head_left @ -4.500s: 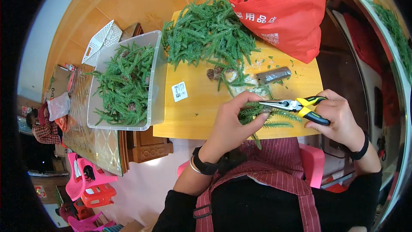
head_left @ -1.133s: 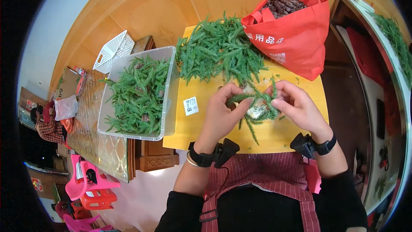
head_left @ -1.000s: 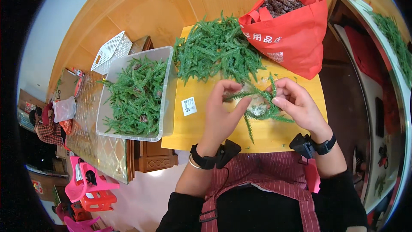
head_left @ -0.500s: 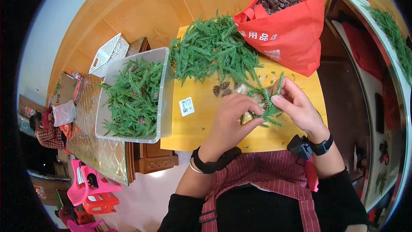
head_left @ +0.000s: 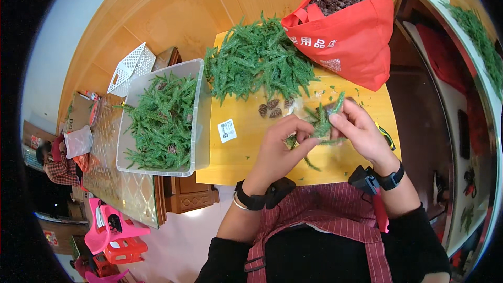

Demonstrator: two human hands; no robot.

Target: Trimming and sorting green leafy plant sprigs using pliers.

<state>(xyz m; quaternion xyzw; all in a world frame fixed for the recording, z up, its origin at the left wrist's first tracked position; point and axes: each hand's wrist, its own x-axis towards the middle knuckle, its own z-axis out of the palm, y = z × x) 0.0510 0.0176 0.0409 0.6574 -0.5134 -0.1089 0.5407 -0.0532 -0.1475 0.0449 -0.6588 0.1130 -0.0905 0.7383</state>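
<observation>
- Head view: one green pine sprig (head_left: 321,121) lies directly between the two hands, raised over the tabletop (head_left: 236,157), its branchlets splayed several ways. The clearest long axis climbs from the left thumb at lower left to the right thumb at upper right; one branchlet also points down toward the near edge.
- The right hand (head_left: 361,130) has thumb and forefinger pinched on the sprig's upper right part; the sprig lies to the left of these fingers.
- The left hand (head_left: 286,139) is curled in, thumb and forefinger nearly meeting at the sprig's lower left part, apparently gripping it; blur hides the exact contact. Both hands are about equally near.
- Loose pine cones (head_left: 262,110): four visible, clustered beyond the left hand, just short of one heap of pine sprigs (head_left: 257,60), too tangled to count.
- One pair of pliers, with yellow-and-black handles (head_left: 386,136), lies partly hidden beyond the right wrist.
- One white label (head_left: 227,131) lies flat, left of the left hand.
- One clear plastic tub (head_left: 203,99) at the left holds more sprigs, with a few cones among them.
- One red bag (head_left: 351,47) stands at the far right, filled with uncounted cones.
</observation>
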